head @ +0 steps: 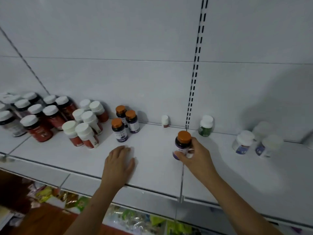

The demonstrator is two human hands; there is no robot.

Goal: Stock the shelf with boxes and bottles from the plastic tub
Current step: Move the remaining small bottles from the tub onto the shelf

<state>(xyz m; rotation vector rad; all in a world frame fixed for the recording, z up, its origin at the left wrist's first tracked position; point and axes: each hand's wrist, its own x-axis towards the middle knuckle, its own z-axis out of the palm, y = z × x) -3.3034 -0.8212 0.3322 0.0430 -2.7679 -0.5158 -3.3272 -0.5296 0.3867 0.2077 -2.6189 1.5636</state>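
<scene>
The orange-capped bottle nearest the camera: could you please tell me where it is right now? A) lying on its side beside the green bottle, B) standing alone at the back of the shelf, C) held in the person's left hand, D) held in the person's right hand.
D: the right hand grips the orange-capped bottle over the shelf, while the left hand lies flat and holds nothing.

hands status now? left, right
Left hand: open, flat on the shelf, holding nothing.
Right hand: holding the orange-capped bottle.
</scene>
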